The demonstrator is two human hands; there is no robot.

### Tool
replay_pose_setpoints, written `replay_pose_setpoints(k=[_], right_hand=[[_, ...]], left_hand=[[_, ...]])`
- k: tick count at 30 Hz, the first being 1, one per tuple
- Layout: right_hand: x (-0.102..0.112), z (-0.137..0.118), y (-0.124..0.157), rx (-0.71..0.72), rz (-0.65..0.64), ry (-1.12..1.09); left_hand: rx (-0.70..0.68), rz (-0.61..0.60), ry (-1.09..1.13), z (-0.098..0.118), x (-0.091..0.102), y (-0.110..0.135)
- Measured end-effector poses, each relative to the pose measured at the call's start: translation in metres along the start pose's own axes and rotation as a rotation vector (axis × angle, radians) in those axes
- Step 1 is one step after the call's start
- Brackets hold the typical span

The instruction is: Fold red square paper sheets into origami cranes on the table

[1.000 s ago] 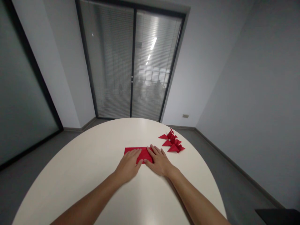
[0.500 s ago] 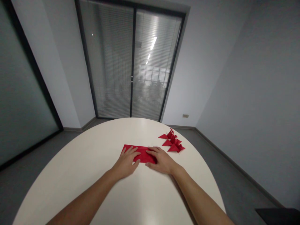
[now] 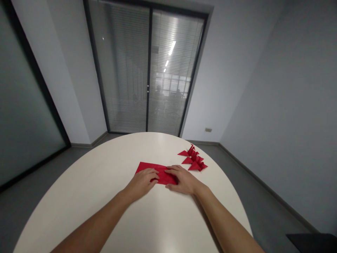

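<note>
A folded red sheet of paper (image 3: pixel 163 174) lies on the white round table, its long side running left to right. Over its left part, my left hand (image 3: pixel 143 181) has its fingers drawn together and bent, with the thumb close beneath them at the near edge of the paper. My right hand (image 3: pixel 183 180) rests on the right end, fingers laid across the sheet and the thumb apart by the near edge. Several folded red paper cranes (image 3: pixel 195 160) sit together beyond my right hand, near the table's right edge.
The round white table (image 3: pixel 86 196) curves away on both sides. Behind it stand a glass partition with blinds (image 3: pixel 126 77) and grey walls. A dark object (image 3: pixel 313 242) shows at the lower right corner, beside the table.
My left hand's fingers, spread flat on the paper before, have drawn together and curled. The right hand and the paper's right end have shifted slightly to the right.
</note>
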State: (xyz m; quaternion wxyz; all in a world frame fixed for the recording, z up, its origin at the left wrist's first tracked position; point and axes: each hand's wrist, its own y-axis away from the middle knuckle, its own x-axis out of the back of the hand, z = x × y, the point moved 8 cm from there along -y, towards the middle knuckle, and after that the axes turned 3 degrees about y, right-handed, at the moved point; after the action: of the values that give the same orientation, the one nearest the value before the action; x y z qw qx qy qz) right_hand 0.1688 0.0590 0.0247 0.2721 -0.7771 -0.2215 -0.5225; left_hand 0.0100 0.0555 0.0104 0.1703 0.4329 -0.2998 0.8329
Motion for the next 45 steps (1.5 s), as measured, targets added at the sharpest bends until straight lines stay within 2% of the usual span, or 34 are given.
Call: replay_pose_setpoints(k=[8,12,25,33,40,45], right_hand=[[0.002,-0.002,0.000,0.031,0.022,0.008],[0.000,0.001,-0.001,0.038,0.019,-0.001],[0.011,-0.012,-0.002,0.050,0.061,0.040],[0.007,-0.004,0.001,0.076,0.053,0.064],[0.012,-0.014,-0.002,0.170,0.137,0.009],[0.013,-0.023,-0.003,0.192,0.102,-0.072]], left_hand=[[-0.061,0.007,-0.041,0.006,0.001,0.002],[-0.080,-0.028,-0.096,0.008,-0.001,-0.001],[-0.057,-0.011,-0.106,0.012,0.005,0.001],[-0.012,-0.029,-0.202,0.010,0.005,-0.002],[0.065,-0.009,-0.133,0.002,0.008,0.000],[0.037,-0.013,0.022,-0.001,0.005,-0.001]])
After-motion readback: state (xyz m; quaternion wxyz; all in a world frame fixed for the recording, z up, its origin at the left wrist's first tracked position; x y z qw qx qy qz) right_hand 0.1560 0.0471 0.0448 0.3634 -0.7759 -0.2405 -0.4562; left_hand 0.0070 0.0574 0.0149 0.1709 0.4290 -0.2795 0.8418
